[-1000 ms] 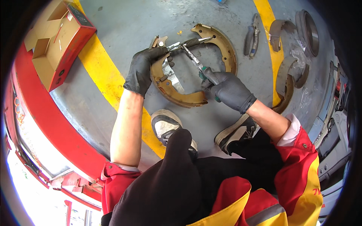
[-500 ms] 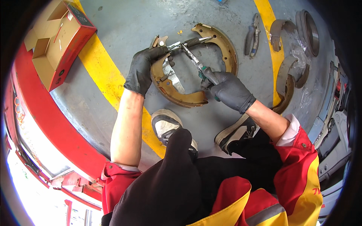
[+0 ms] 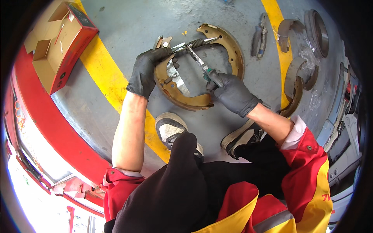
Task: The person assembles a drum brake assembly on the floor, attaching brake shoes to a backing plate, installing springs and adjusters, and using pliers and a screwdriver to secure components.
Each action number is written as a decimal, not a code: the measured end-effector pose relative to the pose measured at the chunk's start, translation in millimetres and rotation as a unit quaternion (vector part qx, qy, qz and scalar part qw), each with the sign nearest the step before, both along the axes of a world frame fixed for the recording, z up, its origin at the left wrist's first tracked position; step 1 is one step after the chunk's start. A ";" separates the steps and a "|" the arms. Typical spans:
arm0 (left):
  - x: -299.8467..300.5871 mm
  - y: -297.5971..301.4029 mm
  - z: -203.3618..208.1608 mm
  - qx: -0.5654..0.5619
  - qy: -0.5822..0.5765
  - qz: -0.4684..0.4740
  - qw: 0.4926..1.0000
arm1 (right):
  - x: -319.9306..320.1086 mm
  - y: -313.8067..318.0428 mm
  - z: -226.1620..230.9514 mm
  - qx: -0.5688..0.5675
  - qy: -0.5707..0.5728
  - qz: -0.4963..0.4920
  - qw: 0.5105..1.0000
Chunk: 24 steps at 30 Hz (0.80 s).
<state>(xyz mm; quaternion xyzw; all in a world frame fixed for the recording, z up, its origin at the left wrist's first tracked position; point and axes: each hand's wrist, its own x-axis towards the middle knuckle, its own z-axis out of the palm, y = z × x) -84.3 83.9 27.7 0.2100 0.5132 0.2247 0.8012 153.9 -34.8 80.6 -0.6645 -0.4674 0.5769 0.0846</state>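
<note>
In a black glove, my left hand [image 3: 143, 72] is closed round the upper end of a curved brown brake shoe [image 3: 167, 88], with a silver lever [image 3: 178, 80] along its inner side. A second brake shoe [image 3: 233, 49] lies opposite, curving to the right. Between their upper ends runs a rod with a dark coil spring [image 3: 196, 43]. My gloved right hand [image 3: 235, 95] is wrapped round the green and grey handles of pliers [image 3: 197, 59]. The plier jaws meet the rod just left of the spring; their exact grip is too small to tell.
An open cardboard box [image 3: 74, 54] sits at the far left beside a red rail [image 3: 50, 106]. Another pair of pliers [image 3: 259, 37] lies on the grey floor at far right. Beyond it are more brake shoes [image 3: 289, 33], a metal ring [image 3: 318, 34] and clear plastic wrapping [image 3: 309, 58].
My right hand has shifted slightly left and up with the pliers, their jaws staying at the rod. My left hand keeps its hold on the brake shoe, almost still.
</note>
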 end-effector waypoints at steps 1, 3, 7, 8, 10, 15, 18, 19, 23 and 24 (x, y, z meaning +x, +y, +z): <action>1.3 0.0 0.8 0.001 0.001 -0.003 1.000 | 2.1 5.4 3.5 -0.014 -0.006 0.009 1.000; 1.7 -0.7 -6.1 -0.004 -0.001 0.017 1.000 | 7.9 31.8 20.9 -0.062 -0.016 0.089 0.994; -6.1 -3.1 -4.1 -0.019 0.002 0.045 0.999 | 27.2 122.6 65.9 -0.274 0.066 0.099 0.954; -4.5 -0.7 -4.0 -0.019 0.000 0.041 0.999 | 26.5 133.9 73.4 -0.311 0.066 0.072 0.945; -5.3 -1.5 -4.0 -0.021 0.006 0.042 0.999 | 25.9 111.7 57.8 -0.291 0.127 0.031 0.948; 2.3 -0.2 1.1 0.008 -0.011 0.026 1.000 | 9.9 45.8 45.2 -0.122 -0.017 0.080 0.989; -2.5 -1.2 -5.3 0.009 -0.003 0.030 0.999 | 5.9 27.2 37.4 -0.082 0.018 0.024 0.996; -2.8 -1.1 -5.8 0.006 -0.001 0.033 0.999 | 2.5 25.5 37.6 -0.087 0.035 -0.001 0.996; -4.0 -1.4 0.4 -0.003 0.013 0.014 1.000 | 0.1 22.9 26.7 -0.052 0.007 0.035 0.998; -3.3 -1.2 1.6 -0.002 0.013 0.011 1.000 | 1.6 21.4 23.6 -0.040 0.010 0.039 0.998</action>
